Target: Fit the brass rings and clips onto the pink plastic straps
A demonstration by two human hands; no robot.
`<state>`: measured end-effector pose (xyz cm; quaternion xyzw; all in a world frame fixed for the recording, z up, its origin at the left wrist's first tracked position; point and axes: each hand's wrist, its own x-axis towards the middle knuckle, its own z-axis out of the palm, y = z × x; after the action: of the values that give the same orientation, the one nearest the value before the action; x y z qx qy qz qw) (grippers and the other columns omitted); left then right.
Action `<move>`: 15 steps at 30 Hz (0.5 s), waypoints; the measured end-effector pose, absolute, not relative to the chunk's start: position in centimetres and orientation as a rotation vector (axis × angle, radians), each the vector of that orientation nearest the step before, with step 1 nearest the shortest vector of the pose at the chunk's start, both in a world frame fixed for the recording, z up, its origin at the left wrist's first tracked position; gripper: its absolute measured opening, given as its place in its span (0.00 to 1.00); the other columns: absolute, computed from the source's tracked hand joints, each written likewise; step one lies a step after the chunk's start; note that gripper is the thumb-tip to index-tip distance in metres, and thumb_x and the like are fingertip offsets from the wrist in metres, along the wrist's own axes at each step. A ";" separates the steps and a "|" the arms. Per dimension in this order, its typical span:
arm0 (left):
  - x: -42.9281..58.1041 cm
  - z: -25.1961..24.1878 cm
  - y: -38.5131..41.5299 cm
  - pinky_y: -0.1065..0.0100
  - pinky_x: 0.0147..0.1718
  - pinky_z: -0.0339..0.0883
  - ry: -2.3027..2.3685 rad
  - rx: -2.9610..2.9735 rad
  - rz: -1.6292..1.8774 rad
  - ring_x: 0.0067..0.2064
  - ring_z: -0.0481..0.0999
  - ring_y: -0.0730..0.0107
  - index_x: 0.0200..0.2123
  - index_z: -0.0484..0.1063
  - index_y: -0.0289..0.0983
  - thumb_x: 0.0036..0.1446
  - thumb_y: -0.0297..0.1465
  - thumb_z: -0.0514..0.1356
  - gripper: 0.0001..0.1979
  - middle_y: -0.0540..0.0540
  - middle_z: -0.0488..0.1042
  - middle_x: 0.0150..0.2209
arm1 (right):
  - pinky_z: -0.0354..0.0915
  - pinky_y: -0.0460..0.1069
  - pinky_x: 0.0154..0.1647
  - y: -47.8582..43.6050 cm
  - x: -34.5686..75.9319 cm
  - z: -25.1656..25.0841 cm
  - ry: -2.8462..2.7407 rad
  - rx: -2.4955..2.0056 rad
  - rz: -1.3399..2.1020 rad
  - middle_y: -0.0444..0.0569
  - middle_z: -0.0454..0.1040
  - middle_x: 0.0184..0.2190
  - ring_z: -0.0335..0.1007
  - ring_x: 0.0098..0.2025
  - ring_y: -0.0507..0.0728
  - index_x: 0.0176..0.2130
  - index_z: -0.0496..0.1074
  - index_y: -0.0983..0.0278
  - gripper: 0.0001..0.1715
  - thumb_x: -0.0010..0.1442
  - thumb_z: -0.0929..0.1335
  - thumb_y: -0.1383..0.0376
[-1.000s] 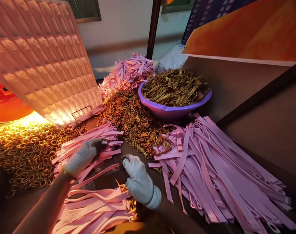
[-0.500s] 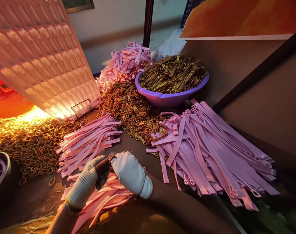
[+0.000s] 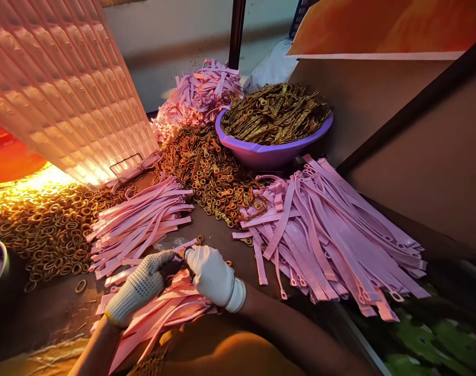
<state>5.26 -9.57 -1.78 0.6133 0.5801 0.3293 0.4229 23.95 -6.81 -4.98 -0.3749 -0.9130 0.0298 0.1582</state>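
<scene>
My left hand (image 3: 142, 284), in a white dotted glove, is closed near the front middle of the table, its fingertips beside those of my right hand (image 3: 212, 274). The right one, in a plain white glove, is closed in a pinch. A small brass-coloured piece (image 3: 200, 240) and the end of a pink strap (image 3: 189, 244) show just past the fingertips. Which hand grips which is hard to make out. Pink straps (image 3: 171, 308) lie below both hands, and another bundle of pink straps (image 3: 144, 222) lies beyond the left glove.
Brass rings (image 3: 54, 224) are heaped at the left. Behind the hands is a pile of brass links (image 3: 210, 172), beside a purple basin (image 3: 269, 151) full of metal pieces. Many pink straps (image 3: 332, 224) spread at the right. A ribbed translucent sheet (image 3: 77, 89) leans at the left.
The left glove has turned, showing more of its dotted side. A brass-coloured piece and a strap end now show beyond the fingertips. The whole view has shifted slightly.
</scene>
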 end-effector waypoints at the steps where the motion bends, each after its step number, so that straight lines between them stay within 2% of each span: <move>1: 5.3 -1.8 -9.6 0.70 0.32 0.70 1.437 1.546 0.801 0.32 0.74 0.68 0.33 0.78 0.37 0.46 0.27 0.59 0.10 0.44 0.79 0.32 | 0.56 0.51 0.30 -6.9 23.8 -5.0 -2.590 -1.108 0.050 0.51 0.72 0.32 0.66 0.33 0.58 0.39 0.65 0.65 0.05 0.61 0.65 0.73; 3: 5.6 -1.9 -9.7 0.73 0.25 0.66 1.341 1.455 0.689 0.26 0.70 0.72 0.32 0.77 0.36 0.47 0.29 0.58 0.09 0.46 0.76 0.27 | 0.56 0.50 0.31 -7.0 23.6 -5.2 -2.552 -1.132 -0.114 0.53 0.72 0.32 0.66 0.33 0.58 0.39 0.65 0.65 0.05 0.65 0.62 0.73; 5: 6.0 -2.0 -9.9 0.75 0.16 0.54 1.254 1.331 0.616 0.18 0.61 0.77 0.30 0.74 0.35 0.50 0.33 0.58 0.08 0.51 0.69 0.21 | 0.57 0.50 0.31 -7.0 23.5 -5.2 -2.554 -1.100 -0.232 0.53 0.72 0.31 0.66 0.33 0.58 0.38 0.65 0.66 0.08 0.67 0.60 0.74; 7: 6.5 -2.1 -10.1 0.75 0.14 0.48 1.252 1.254 0.630 0.15 0.55 0.80 0.29 0.71 0.35 0.52 0.36 0.60 0.09 0.54 0.64 0.19 | 0.59 0.51 0.32 -6.8 23.8 -4.8 -2.566 -1.092 -0.174 0.53 0.72 0.31 0.67 0.34 0.59 0.38 0.67 0.66 0.08 0.67 0.60 0.74; 9: 7.0 -2.1 -10.1 0.75 0.14 0.49 1.288 1.196 0.718 0.15 0.56 0.80 0.30 0.70 0.35 0.54 0.38 0.61 0.11 0.54 0.63 0.18 | 0.61 0.51 0.34 -6.6 24.3 -4.1 -2.561 -1.123 -0.012 0.53 0.73 0.35 0.68 0.36 0.59 0.44 0.69 0.67 0.09 0.64 0.63 0.73; 12: 7.5 -2.2 -10.4 0.75 0.15 0.49 1.305 1.125 0.883 0.16 0.55 0.79 0.28 0.69 0.35 0.58 0.41 0.60 0.15 0.54 0.61 0.16 | 0.64 0.51 0.39 -6.3 25.0 -2.9 -2.624 -1.109 0.158 0.56 0.75 0.42 0.70 0.41 0.60 0.54 0.67 0.70 0.22 0.59 0.66 0.71; 13: 7.5 -2.2 -10.5 0.74 0.15 0.50 1.323 1.133 0.910 0.16 0.55 0.79 0.27 0.69 0.35 0.58 0.41 0.60 0.15 0.54 0.61 0.15 | 0.64 0.51 0.38 -6.3 25.1 -2.6 -2.662 -1.105 0.193 0.56 0.75 0.43 0.71 0.40 0.60 0.55 0.67 0.71 0.24 0.59 0.66 0.71; 15: 7.5 -2.5 -10.9 0.74 0.16 0.51 1.383 1.171 0.911 0.16 0.57 0.78 0.28 0.71 0.34 0.57 0.38 0.60 0.12 0.53 0.63 0.15 | 0.63 0.51 0.35 -6.4 25.1 -2.3 -2.721 -1.141 0.255 0.54 0.76 0.39 0.72 0.38 0.59 0.54 0.67 0.70 0.22 0.59 0.65 0.72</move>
<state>7.53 -10.90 -2.52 0.4902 0.5790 0.3815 0.5282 25.13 -6.42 -2.28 -0.3836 -0.9151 0.0859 0.0898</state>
